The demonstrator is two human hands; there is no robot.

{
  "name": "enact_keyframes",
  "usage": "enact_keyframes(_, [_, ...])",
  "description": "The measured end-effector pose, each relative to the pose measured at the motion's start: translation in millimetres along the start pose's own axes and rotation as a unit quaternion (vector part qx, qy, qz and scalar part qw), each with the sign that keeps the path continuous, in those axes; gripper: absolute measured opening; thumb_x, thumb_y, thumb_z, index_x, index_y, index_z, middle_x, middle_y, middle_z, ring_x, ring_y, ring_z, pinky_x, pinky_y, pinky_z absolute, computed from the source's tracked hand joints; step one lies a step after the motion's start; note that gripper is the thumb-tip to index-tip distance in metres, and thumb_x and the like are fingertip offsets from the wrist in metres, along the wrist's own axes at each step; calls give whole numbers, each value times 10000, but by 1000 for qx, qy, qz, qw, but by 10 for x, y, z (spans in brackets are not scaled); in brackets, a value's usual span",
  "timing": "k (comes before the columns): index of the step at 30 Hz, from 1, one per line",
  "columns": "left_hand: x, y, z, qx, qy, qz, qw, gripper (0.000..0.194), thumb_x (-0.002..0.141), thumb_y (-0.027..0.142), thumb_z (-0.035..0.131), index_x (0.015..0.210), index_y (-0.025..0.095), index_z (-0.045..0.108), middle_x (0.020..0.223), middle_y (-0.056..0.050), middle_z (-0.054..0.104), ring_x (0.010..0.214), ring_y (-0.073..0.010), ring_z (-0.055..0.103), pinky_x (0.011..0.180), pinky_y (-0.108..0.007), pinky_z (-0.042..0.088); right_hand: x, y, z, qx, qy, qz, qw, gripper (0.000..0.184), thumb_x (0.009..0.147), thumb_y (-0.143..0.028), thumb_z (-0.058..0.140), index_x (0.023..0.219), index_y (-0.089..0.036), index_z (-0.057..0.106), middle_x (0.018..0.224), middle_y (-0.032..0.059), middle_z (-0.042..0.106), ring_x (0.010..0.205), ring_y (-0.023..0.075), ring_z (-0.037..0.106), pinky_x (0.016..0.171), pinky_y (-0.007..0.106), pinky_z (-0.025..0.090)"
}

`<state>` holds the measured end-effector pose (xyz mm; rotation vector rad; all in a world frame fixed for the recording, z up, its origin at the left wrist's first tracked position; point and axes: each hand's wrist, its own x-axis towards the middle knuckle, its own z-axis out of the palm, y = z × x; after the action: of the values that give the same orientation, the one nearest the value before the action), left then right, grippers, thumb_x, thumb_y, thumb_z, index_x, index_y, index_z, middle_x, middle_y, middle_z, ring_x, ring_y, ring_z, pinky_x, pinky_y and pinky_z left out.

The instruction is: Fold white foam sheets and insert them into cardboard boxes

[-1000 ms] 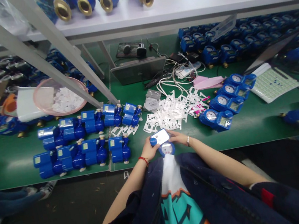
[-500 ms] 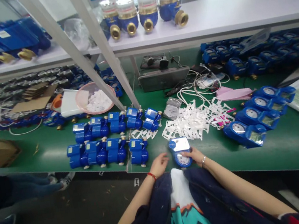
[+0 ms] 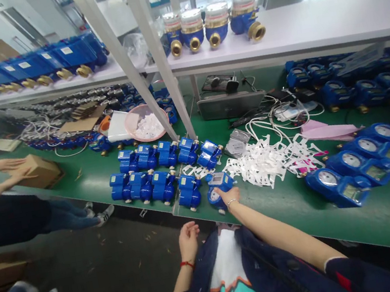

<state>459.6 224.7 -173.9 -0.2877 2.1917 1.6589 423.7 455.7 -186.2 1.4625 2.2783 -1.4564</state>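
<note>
Over the green bench (image 3: 275, 215), you are laying your right hand (image 3: 229, 195) across a blue water meter (image 3: 216, 195), though whether it's gripping is unclear, while your left hand (image 3: 189, 241) is hanging open and empty. Nine meters (image 3: 146, 157) are standing in two rows beside it; a pink basin (image 3: 126, 128) is holding white paper scraps (image 3: 148, 127).

This is a factory assembly workshop: a long green-topped workbench (image 3: 388, 212) runs beneath a white shelf (image 3: 323, 17), both crowded with rows of blue water meters (image 3: 162, 184) with brass couplings (image 3: 257, 31), beside a laptop (image 3: 231, 105), tangled white cables (image 3: 262, 121) and heaped white die-cut paper strips (image 3: 266, 163).
</note>
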Motion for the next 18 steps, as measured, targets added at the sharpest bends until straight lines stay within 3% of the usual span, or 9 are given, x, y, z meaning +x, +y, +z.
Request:
enact_keyframes(2, [-130,-57,34,-7,-2,-15,1000,416,643,504,602,863,153,571,785,-102,682,690,-204,661,645,-335,518,-11,-73,20,0,28,53,998,920,528,-583,711,1172,2,411,1223,367,445,1226,410,399,991,509,315])
enact_keyframes(6, [-256,-95,16,-18,1,-22,1000,393,644,459,605,883,148,579,812,-93,686,719,-194,659,683,-332,513,-4,-126,23,38,30,84,995,975,483,-513,756,1209,18,380,1261,352,424,1246,407,368,1015,477,289])
enact_keyframes(12, [-281,-171,-50,-42,21,-43,998,341,621,410,620,835,148,583,765,-76,682,668,-180,647,649,-319,512,30,26,-57,175,-48,60,982,886,463,-508,776,1170,-95,434,1169,231,574,1057,323,570,921,403,436])
enact_keyframes(18, [39,-22,-233,-45,44,-34,997,271,648,350,606,816,138,584,731,-70,676,635,-160,637,590,-278,501,-18,25,-47,327,-147,36,933,777,407,-457,812,1057,-149,518,1037,123,666,949,258,636,825,352,522])
